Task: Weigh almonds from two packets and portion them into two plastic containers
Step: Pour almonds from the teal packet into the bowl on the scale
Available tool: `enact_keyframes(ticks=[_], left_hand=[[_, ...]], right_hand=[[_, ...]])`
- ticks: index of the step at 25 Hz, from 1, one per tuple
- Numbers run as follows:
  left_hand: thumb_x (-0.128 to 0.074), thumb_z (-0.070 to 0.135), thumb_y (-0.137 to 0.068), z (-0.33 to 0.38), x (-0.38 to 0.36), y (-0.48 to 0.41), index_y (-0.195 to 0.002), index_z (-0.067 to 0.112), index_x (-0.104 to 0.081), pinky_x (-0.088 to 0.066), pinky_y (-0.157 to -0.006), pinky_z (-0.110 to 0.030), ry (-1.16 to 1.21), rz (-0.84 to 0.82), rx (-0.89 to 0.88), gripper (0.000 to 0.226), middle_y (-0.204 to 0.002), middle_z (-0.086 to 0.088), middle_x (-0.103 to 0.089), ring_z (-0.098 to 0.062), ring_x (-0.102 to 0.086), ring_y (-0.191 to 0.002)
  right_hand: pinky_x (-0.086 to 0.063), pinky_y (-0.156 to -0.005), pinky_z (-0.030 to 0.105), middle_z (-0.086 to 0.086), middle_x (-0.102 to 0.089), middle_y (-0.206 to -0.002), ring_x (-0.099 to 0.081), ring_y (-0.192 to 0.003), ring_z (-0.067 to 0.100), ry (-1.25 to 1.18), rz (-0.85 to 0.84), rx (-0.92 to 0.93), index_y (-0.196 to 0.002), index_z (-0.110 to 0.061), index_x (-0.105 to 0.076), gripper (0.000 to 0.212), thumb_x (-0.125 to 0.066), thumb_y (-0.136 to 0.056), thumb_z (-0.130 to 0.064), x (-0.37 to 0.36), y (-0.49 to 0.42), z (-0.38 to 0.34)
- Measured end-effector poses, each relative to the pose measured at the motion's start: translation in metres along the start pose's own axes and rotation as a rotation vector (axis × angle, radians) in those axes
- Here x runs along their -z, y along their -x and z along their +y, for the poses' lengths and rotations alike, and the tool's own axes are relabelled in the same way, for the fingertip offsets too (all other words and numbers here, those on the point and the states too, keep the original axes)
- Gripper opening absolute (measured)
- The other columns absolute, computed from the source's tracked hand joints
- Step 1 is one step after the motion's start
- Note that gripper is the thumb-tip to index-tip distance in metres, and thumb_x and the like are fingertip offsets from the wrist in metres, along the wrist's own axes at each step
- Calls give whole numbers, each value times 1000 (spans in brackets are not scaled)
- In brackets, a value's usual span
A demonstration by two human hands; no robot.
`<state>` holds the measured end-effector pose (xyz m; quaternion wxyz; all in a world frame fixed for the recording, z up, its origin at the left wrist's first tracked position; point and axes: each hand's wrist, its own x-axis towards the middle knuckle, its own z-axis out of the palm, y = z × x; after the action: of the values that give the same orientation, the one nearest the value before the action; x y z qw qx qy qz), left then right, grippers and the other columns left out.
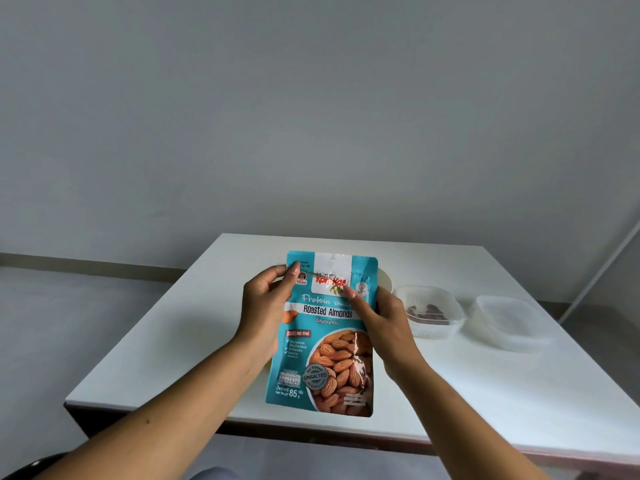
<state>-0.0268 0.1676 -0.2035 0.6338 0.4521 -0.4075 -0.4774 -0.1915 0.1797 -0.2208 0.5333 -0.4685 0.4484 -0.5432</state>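
While both hands hold it up above the white table (pixel 180 327), the almond packet (pixel 325 341) stands upright with its printed front facing the camera, its long axis running top to bottom and its sealed top edge uppermost. The left hand (pixel 266 299) is closed on the packet's upper left edge, thumb on the front near the top corner and fingers hidden behind. The right hand (pixel 388 313) grips the upper right edge, its thumb lying across the front toward the logo. To the right on the table sits a clear plastic container (pixel 431 311) with some almonds (pixel 427 311) in it, and beside it a second clear container (pixel 509 322). A white rounded object (pixel 386 280) peeks out behind the packet.
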Motion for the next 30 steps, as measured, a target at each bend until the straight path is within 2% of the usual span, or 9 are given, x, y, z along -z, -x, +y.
enact_keyframes(ticks=[3, 7, 11, 18, 21, 23, 25, 28, 30], left_hand=[[-62, 24, -91, 0, 3, 2, -88, 11, -69, -59, -63, -36, 4, 5, -17, 15, -91, -12, -75, -27, -73, -76], [-60, 24, -92, 0, 4, 4, -86, 11, -71, -58, -60, -34, -8, 24, -40, 18, -86, -10, -75, -23, -73, -71], [-61, 27, -92, -3, 7, 3, -87, 14, -72, -58, -63, -36, -55, 41, -77, 18, -88, -9, -77, -25, -74, -75], [-65, 25, -88, -10, 7, 3, -86, 11, -71, -58, -68, -38, -8, 18, -5, 15, -94, -16, -75, -26, -72, -73], [-69, 25, -86, -12, 3, 5, -93, 18, -57, -58, -71, -43, 38, 81, 5, 16, -97, -13, -74, -27, -72, -76], [-69, 30, -85, -16, 3, 5, -86, 22, -41, -58, -69, -45, -21, 151, -56, 30, -97, -9, -70, -27, -74, -79], [-66, 37, -86, -21, 6, 4, -80, 22, -36, -58, -68, -46, -116, 174, -119, 34, -97, -13, -67, -26, -74, -81], [-64, 42, -87, -27, 11, 3, -80, 18, -47, -61, -70, -49, -200, 184, -119, 29, -94, -11, -71, -27, -74, -81], [-62, 37, -90, -26, 12, 4, -84, 15, -57, -61, -71, -48, -258, 171, -139, 23, -90, -6, -73, -25, -73, -79]], right_hand=[[-62, -58, 30, 9, -75, -98, -76, -78, 24, -10, 10, -13, -103, -7, -58, 29, -67, -84, -27, 0, 0, -1], [-62, -58, 30, 10, -74, -101, -75, -79, 25, 7, -3, -33, -106, -4, -57, 33, -67, -85, -27, 0, 0, -1], [-62, -59, 31, 11, -73, -104, -75, -79, 24, 47, -14, -29, -106, -5, -56, 32, -66, -85, -27, 2, 2, 1], [-62, -60, 32, 5, -76, -95, -75, -76, 23, -9, 58, 6, -98, -12, -62, 25, -66, -85, -33, 0, 3, -1], [-63, -64, 38, 11, -75, -95, -75, -77, 28, -36, 76, 38, -93, -11, -60, 22, -64, -87, -31, -2, 3, 1], [-63, -62, 37, 11, -75, -94, -75, -76, 28, -28, 88, 83, -91, -11, -60, 19, -64, -88, -29, -4, 5, 2], [-62, -60, 34, 8, -75, -93, -75, -75, 25, -9, 93, 119, -90, -12, -60, 16, -63, -88, -28, -5, 7, 2], [-61, -56, 28, 6, -75, -92, -75, -74, 22, 9, 88, 146, -92, -13, -61, 13, -62, -89, -26, -7, 9, 5], [-60, -55, 26, 4, -74, -92, -75, -74, 20, 25, 87, 155, -92, -15, -61, 11, -62, -89, -26, -9, 11, 9]])
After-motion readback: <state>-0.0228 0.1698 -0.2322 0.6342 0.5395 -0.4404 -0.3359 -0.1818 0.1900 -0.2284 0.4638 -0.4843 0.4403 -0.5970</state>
